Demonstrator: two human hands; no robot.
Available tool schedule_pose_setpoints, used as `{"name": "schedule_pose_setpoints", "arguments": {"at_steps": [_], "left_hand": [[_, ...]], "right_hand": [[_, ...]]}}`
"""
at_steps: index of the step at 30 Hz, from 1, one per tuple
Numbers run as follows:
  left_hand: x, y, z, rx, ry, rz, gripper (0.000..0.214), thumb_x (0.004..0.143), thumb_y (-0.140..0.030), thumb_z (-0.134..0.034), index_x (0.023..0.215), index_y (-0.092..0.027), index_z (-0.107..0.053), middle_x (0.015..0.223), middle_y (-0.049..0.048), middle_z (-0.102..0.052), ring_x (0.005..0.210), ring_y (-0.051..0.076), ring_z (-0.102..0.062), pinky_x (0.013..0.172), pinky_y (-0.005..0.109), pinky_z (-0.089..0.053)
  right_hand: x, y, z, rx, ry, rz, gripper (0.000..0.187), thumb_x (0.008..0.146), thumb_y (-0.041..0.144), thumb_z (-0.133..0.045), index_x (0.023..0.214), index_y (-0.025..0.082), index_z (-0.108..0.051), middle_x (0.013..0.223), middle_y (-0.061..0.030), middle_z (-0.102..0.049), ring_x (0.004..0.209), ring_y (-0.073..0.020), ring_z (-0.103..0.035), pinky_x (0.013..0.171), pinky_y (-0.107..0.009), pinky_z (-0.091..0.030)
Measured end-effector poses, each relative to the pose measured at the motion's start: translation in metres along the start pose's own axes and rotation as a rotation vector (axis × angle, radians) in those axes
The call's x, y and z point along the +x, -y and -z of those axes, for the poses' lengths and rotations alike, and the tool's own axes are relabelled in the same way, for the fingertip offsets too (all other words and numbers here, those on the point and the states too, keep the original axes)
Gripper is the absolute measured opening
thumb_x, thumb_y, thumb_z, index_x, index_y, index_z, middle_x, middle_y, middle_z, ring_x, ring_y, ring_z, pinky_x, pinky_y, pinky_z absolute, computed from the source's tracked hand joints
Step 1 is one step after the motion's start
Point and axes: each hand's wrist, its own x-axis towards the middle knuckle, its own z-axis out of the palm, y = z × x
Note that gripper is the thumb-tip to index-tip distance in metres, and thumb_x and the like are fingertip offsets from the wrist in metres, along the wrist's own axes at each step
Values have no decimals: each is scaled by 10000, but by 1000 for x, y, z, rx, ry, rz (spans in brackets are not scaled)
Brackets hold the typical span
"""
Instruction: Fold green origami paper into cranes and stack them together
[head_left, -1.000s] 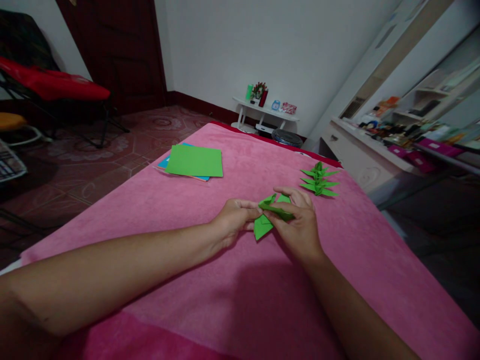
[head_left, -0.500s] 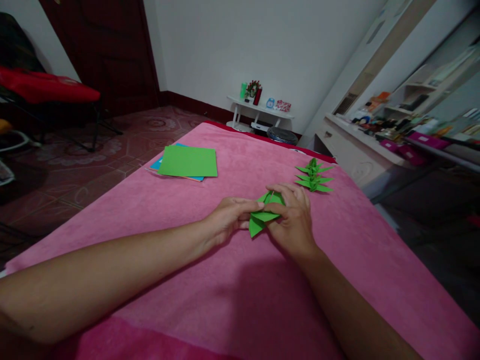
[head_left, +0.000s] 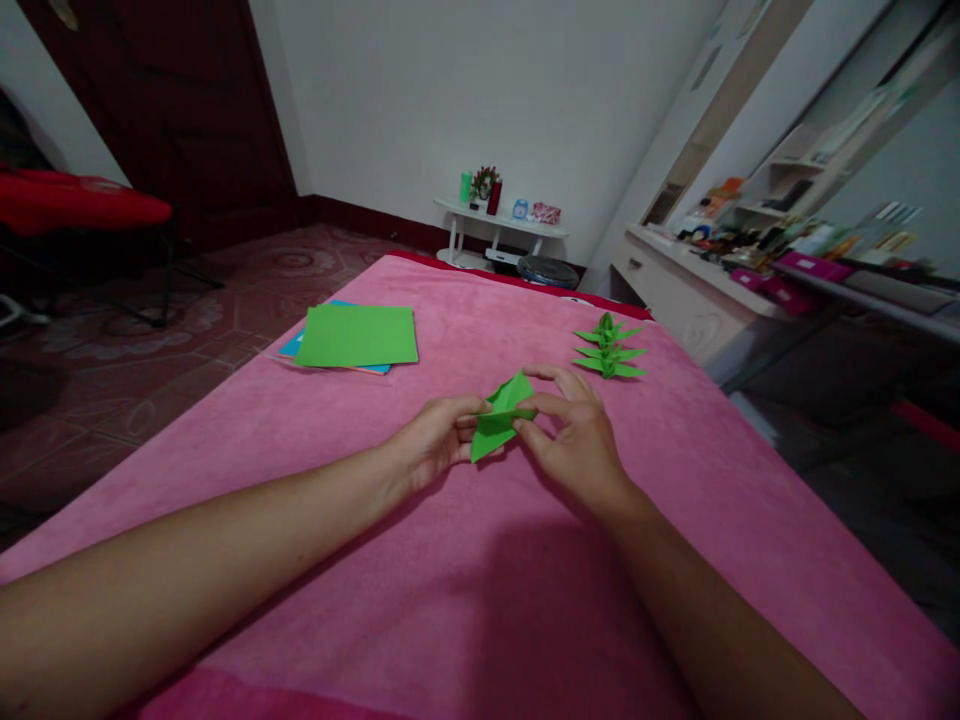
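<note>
A folded piece of green paper [head_left: 496,428] is held between my two hands above the pink cloth. My left hand [head_left: 439,437] grips its left edge, thumb on top and the other fingers beneath. With thumb and index finger, my right hand [head_left: 574,432] pinches a fold on the paper's right side, its other fingers curved behind. Beyond my right hand several folded green paper pieces with pointed tips [head_left: 609,350] stand in a row on the cloth. A stack of coloured paper, a green sheet [head_left: 360,336] on top and a blue sheet [head_left: 289,345] below, lies to the left.
The pink cloth [head_left: 360,590] covers the surface under my arms. At the far wall stands a low white table [head_left: 517,222] with a potted plant and small items. A cluttered dresser [head_left: 675,275] is on the right; a red chair [head_left: 82,205] stands at the left.
The camera view has turned slightly, shifting the scene left. The green paper has changed its angle and shows a more spread surface; my right fingers have moved to a fold at its right side.
</note>
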Motion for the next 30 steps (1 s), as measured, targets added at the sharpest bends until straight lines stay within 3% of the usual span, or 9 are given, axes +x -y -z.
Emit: {"name": "schedule_pose_setpoints", "arguments": {"at_steps": [6,11,17,20,23,27,30], "left_hand": [[4,4,2,34,-11,-60,95,707,-64,-558,730,-73,-649,701,90,-674,583,149,-623,628,290,-543],[6,9,4,5,-45,-124,80,687,-51,-593,736,-78,-650,742,82,-675,595,130,-622,584,237,-505],[6,10,3,7,-47,-134,101,666,-35,-622,751,-77,-658,714,72,-679,590,132,-632,605,238,-510],[6,8,2,-11,-65,-145,116,675,-8,-605,757,-69,-660,698,74,-683,562,126,-629,584,222,-510],[6,4,2,-90,-57,-125,141,710,15,-558,770,-54,-666,704,78,-690,566,119,-637,585,205,-519],[6,1,1,-106,-32,-77,166,746,15,-522,782,-45,-672,704,83,-697,566,117,-638,577,201,-527],[6,2,1,-64,-15,-103,132,733,-15,-584,813,-58,-680,720,80,-708,568,119,-641,579,201,-525]], "right_hand": [[-1,5,1,-100,34,28,134,688,175,-656,779,261,-703,1192,-39,-589,1103,-276,-506,962,-490,-359],[-4,12,3,-236,-10,117,170,694,129,-636,784,255,-705,1269,-40,-542,1194,-298,-432,1053,-528,-241],[-5,14,3,-210,12,176,185,674,107,-649,769,255,-706,1271,-35,-543,1205,-317,-428,1064,-557,-204],[-5,14,-1,-40,-101,61,274,700,137,-645,941,262,-679,1245,-59,-548,1168,-286,-469,1024,-518,-305],[-4,13,-7,288,-192,-172,371,710,175,-644,1074,226,-597,1101,-83,-596,976,-226,-576,882,-420,-457],[-4,12,-11,783,-108,-467,173,737,278,-642,875,176,-616,795,-33,-633,702,-154,-595,680,-305,-491],[-3,10,-10,954,-58,-552,160,747,318,-647,767,160,-633,709,-19,-632,651,-131,-579,640,-267,-466]]}}
